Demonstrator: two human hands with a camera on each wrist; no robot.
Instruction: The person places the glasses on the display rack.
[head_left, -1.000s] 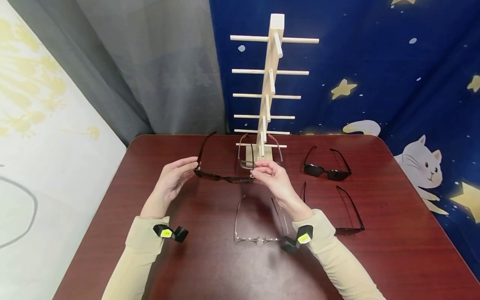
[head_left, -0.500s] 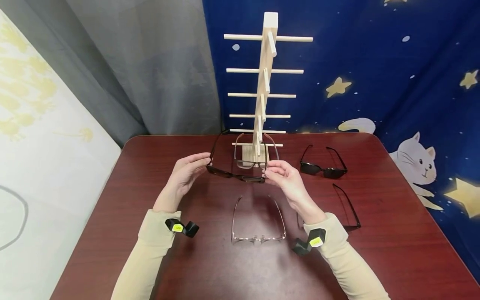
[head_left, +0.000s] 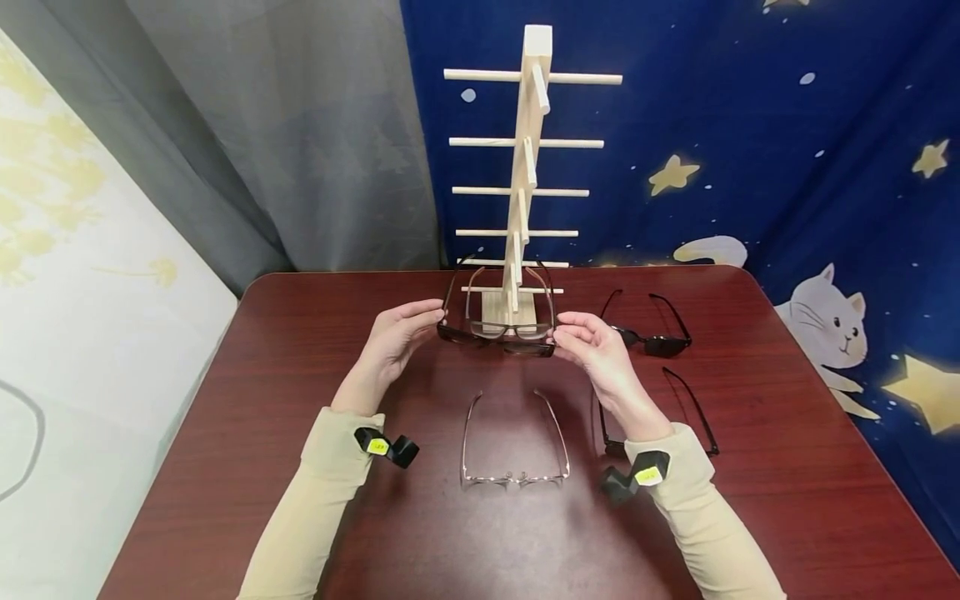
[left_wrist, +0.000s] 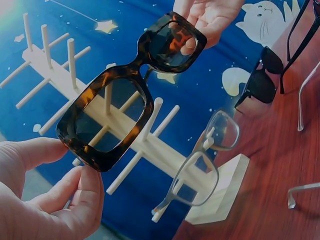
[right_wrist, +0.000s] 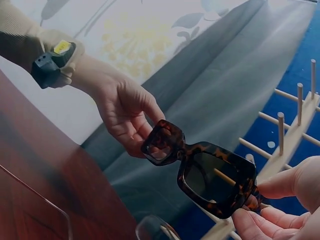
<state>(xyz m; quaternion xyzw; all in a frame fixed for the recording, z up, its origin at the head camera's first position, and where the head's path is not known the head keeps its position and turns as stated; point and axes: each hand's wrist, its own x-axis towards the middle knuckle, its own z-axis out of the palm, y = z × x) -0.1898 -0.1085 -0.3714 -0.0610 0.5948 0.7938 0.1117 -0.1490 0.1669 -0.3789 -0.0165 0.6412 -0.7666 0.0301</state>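
Note:
Tortoiseshell sunglasses (left_wrist: 142, 62) with dark square lenses are held up in front of a wooden glasses stand (head_left: 528, 158). My left hand (head_left: 401, 342) pinches them at one outer corner, thumb and fingers at the temple hinge. At the opposite corner my right hand (head_left: 596, 350) grips them the same way. Both temples point away toward the stand. Clear-lensed glasses (left_wrist: 200, 170) hang on the stand's lowest pegs, and in the head view they show just behind the sunglasses. Higher pegs on the stand are bare.
Thin metal-framed glasses (head_left: 516, 479) lie in the middle of the dark red table (head_left: 450, 542). To the right are black sunglasses (head_left: 666, 345) and another black pair (head_left: 697, 408), partly behind my right forearm. A blue curtain (head_left: 600, 217) hangs behind the stand.
Both hands have carried the tortoiseshell sunglasses rightward and slightly toward the stand, so they now line up in front of it. The head view has shifted a little.

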